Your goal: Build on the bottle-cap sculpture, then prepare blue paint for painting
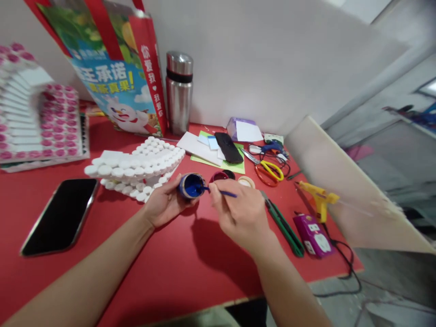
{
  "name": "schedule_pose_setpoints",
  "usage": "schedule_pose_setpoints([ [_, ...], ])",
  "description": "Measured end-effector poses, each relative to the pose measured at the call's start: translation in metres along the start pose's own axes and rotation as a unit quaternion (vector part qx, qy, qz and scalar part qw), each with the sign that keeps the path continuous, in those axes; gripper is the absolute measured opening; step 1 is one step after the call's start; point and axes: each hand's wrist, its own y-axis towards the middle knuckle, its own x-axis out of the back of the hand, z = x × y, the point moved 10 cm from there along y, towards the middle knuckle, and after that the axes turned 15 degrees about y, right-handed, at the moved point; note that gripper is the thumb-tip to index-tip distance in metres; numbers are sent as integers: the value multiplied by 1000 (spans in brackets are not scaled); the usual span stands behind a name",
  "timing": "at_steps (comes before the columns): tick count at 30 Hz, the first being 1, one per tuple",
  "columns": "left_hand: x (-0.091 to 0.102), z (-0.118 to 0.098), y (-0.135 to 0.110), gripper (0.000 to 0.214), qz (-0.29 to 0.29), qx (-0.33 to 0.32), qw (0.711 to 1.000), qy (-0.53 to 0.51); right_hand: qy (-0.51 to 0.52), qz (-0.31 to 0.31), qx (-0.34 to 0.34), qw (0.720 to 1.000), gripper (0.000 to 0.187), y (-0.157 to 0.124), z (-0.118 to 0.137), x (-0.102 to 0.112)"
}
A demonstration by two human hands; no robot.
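My left hand (166, 202) is closed around a small jar of blue paint (185, 193), its open mouth tilted toward me. In my right hand (238, 211) a thin blue paintbrush (223, 192) is pinched, its tip at the jar's mouth. Just behind my right hand stand a jar of dark red paint (219, 175) and a round pale lid (246, 182), both partly hidden. A curved white piece made of many round white caps (136, 165) lies behind my left hand.
A phone (59, 215) lies at left, near a pink-and-white piece (59, 122). Behind are a shopping bag (119, 81) and a steel flask (179, 97). To the right lie scissors (269, 172), a green cutter (284, 225), a yellow glue gun (320, 198) and a purple power socket (313, 236) with a cord.
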Motion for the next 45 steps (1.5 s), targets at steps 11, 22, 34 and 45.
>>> schedule_pose_setpoints([
  [11,0,2,-3,36,17,28,999,-34,217,1,-34,976,13,-11,-3,-16],
  [22,-8,1,-3,37,40,14,999,16,52,3,-7,999,11,-4,2,11],
  [34,-4,6,-3,46,41,35,999,4,230,-5,-116,966,18,-13,-18,6],
  [45,-6,8,-2,48,41,33,998,16,164,-32,-67,984,15,-9,-8,3],
])
